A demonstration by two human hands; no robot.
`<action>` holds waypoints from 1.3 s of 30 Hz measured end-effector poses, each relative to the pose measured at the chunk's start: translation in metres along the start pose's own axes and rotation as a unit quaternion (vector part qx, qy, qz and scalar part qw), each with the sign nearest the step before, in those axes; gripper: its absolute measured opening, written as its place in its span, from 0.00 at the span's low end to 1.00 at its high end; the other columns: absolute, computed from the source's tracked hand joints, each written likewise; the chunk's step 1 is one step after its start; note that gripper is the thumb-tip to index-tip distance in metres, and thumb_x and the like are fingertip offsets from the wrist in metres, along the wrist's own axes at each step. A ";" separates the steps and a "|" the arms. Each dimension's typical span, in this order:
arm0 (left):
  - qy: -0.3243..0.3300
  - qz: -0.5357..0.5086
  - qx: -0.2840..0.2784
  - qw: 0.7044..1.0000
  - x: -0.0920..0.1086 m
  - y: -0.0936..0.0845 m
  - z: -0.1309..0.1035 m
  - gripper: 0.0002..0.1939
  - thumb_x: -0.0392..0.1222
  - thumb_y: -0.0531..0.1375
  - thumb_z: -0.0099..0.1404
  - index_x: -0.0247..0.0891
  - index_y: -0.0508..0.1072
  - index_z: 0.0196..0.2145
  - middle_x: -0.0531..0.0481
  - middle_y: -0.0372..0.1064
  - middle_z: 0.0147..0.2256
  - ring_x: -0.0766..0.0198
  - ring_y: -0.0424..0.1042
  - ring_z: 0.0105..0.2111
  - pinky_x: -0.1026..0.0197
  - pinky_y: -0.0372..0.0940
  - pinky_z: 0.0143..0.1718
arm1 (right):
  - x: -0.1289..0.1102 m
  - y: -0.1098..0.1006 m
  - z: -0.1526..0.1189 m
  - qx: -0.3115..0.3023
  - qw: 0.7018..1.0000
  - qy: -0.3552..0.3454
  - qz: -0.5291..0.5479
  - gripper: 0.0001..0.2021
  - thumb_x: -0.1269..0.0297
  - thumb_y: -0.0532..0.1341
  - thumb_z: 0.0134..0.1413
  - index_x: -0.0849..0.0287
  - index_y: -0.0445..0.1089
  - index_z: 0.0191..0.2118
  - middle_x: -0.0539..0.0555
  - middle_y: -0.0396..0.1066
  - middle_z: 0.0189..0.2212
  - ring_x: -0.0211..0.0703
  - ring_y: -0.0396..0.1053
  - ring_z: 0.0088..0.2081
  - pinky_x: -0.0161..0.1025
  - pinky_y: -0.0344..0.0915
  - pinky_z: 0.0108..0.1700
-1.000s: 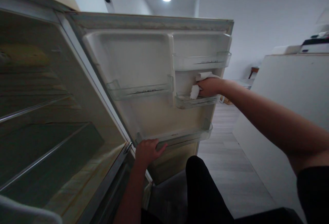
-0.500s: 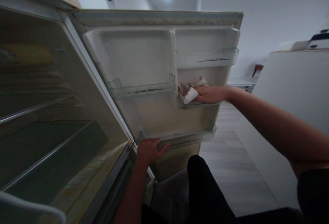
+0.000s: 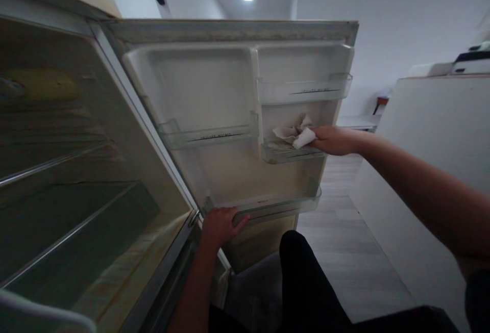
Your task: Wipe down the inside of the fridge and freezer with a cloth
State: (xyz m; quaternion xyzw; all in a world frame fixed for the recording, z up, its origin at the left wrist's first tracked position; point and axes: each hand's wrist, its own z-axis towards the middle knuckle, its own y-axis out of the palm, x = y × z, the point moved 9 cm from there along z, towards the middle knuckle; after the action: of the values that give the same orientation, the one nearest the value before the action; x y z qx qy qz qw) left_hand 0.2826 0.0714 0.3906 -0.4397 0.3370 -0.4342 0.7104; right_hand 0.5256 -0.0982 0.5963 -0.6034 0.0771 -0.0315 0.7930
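Observation:
An open fridge door point(image 3: 214, 170) faces me, its inner side lined with clear plastic shelves. My right hand point(image 3: 333, 140) grips a crumpled white cloth point(image 3: 295, 134) and presses it into the small middle shelf point(image 3: 289, 154) on the door's right side. My left hand point(image 3: 220, 225) holds the lower left corner of the door, fingers resting on the bottom shelf point(image 3: 268, 204). A second clear shelf point(image 3: 209, 134) sits to the left, and a third one point(image 3: 306, 88) is above the cloth.
The fridge interior point(image 3: 76, 180) with wire shelves opens at the left. A white counter or cabinet point(image 3: 432, 144) stands at the right, with light wood floor point(image 3: 344, 251) between it and the door. My dark-clothed leg point(image 3: 302, 282) is below the door.
My right hand has slid the cloth along the middle door shelf, first leftward and then back to the right. My left hand has stayed on the door's bottom corner.

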 end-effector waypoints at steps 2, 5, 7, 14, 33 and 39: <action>0.002 0.004 0.002 1.000 0.000 0.000 0.000 0.32 0.67 0.47 0.72 0.39 0.78 0.34 0.41 0.79 0.32 0.48 0.79 0.35 0.51 0.67 0.40 | -0.003 0.001 -0.001 0.052 0.999 0.007 -0.001 0.15 0.61 0.54 0.67 0.60 0.74 0.50 0.61 0.78 0.47 0.55 0.75 0.50 0.49 0.71 0.53; -0.004 0.007 -0.006 1.000 -0.001 0.001 0.001 0.32 0.68 0.47 0.72 0.39 0.78 0.35 0.41 0.79 0.31 0.48 0.79 0.35 0.51 0.68 0.40 | -0.008 -0.005 -0.015 0.194 0.981 0.024 -0.007 0.20 0.61 0.51 0.67 0.60 0.71 0.58 0.63 0.75 0.52 0.58 0.73 0.54 0.53 0.70 0.55; -0.007 0.007 -0.005 1.000 -0.001 0.001 0.002 0.32 0.68 0.47 0.72 0.39 0.79 0.36 0.41 0.79 0.31 0.48 0.79 0.35 0.51 0.68 0.40 | -0.023 -0.008 -0.033 0.280 0.960 -0.007 -0.026 0.23 0.61 0.50 0.67 0.55 0.68 0.63 0.60 0.70 0.60 0.58 0.66 0.63 0.58 0.66 0.60; -0.016 -0.002 -0.004 1.000 -0.002 0.000 0.001 0.32 0.68 0.47 0.71 0.40 0.78 0.34 0.41 0.78 0.30 0.49 0.78 0.33 0.52 0.66 0.38 | -0.104 0.052 -0.040 0.170 0.954 -0.199 -0.143 0.38 0.49 0.64 0.57 0.48 0.58 0.72 0.55 0.47 0.74 0.61 0.39 0.75 0.65 0.46 0.72; -0.036 0.031 -0.010 0.999 0.004 0.009 0.016 0.33 0.68 0.46 0.72 0.39 0.77 0.34 0.40 0.78 0.32 0.48 0.79 0.35 0.52 0.66 0.40 | -0.073 0.044 0.020 0.246 0.946 -0.067 -0.201 0.19 0.69 0.56 0.64 0.64 0.69 0.58 0.68 0.70 0.55 0.61 0.64 0.60 0.57 0.60 0.64; -0.043 0.016 -0.023 0.999 0.006 0.010 0.020 0.34 0.68 0.44 0.72 0.38 0.78 0.35 0.39 0.78 0.31 0.47 0.79 0.35 0.52 0.66 0.38 | -0.005 0.057 -0.005 0.248 0.947 -0.057 -0.198 0.28 0.67 0.52 0.66 0.52 0.59 0.70 0.60 0.56 0.70 0.58 0.51 0.72 0.62 0.48 0.71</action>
State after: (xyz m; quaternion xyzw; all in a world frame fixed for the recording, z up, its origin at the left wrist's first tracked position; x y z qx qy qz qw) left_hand 0.3059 0.0746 0.3890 -0.4687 0.3231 -0.3953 0.7209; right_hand 0.5178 -0.0869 0.5407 -0.3915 -0.0991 -0.1716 0.8986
